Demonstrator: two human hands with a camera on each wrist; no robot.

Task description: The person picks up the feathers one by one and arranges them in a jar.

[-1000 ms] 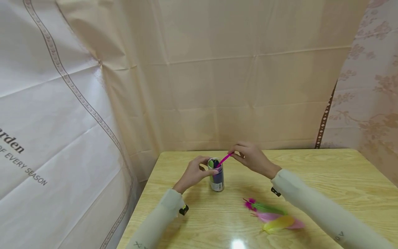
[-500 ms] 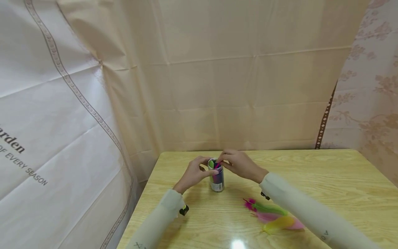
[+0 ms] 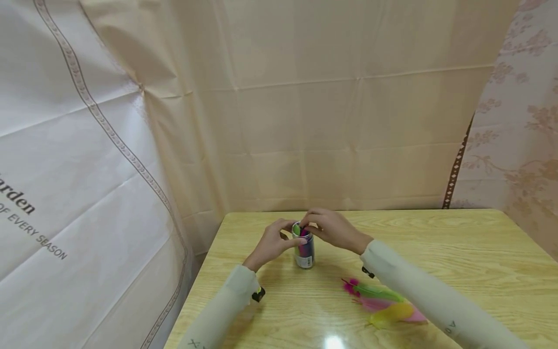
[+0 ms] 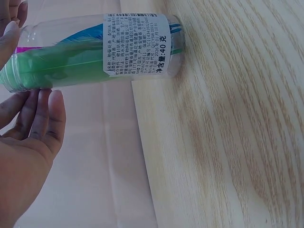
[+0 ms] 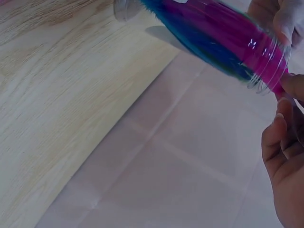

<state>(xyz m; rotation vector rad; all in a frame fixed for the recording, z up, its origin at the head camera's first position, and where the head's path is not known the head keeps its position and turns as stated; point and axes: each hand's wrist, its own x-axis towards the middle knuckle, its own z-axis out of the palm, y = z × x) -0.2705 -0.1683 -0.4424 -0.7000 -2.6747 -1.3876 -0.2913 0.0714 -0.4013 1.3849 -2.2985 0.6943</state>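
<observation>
1. Clear jar (image 3: 304,247) upright on counter (image 3: 436,252), stuffed with green, blue and pink feathers.
2. Left hand (image 3: 271,242) curled round jar's side, grip steady.
3. Right hand (image 3: 331,229) at jar's mouth, fingertips pinching pink feather (image 3: 303,232) down inside.
4. Risk: hard push could tip jar or crumple vanes; packed feathers could spring out.
5. Count: 1 jar, 2 hands; loose feathers (image 3: 383,303) right of jar, about 4.

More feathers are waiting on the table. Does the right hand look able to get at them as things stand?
Probably yes: the feathers lie uncovered beside the right forearm, though the right hand is busy at the jar.
</observation>
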